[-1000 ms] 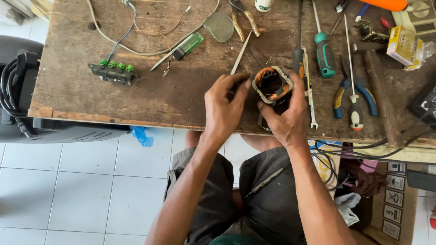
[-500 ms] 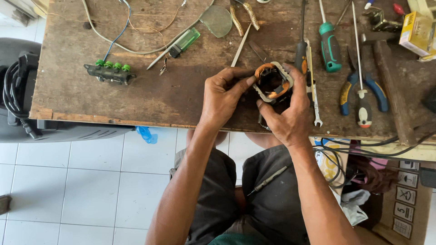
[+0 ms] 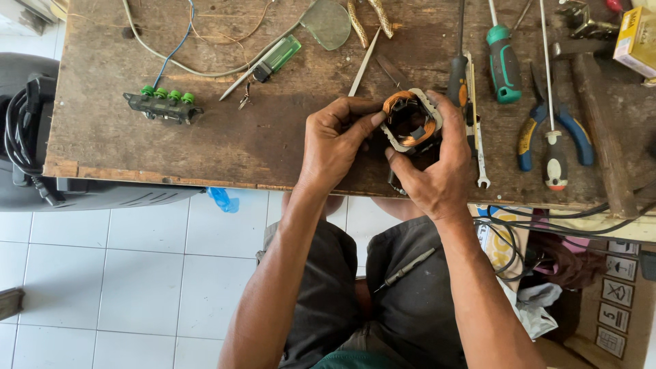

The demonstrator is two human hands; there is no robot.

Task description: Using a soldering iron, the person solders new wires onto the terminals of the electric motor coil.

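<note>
A small motor stator with copper windings and a pale metal frame sits between both hands above the wooden workbench. My right hand wraps around its right side and underside. My left hand pinches its left rim with thumb and forefinger. A thin probe-like tool lies across my lap.
On the bench lie a green-handled screwdriver, blue-and-yellow pliers, a wrench, a green lighter, a black terminal block with green knobs, loose wires and a yellow box. A dark bin with a cord stands left.
The camera has shifted, so the bench and the tools appear lower in view. Both hands stay on the stator, and the left fingers have moved onto its rim.
</note>
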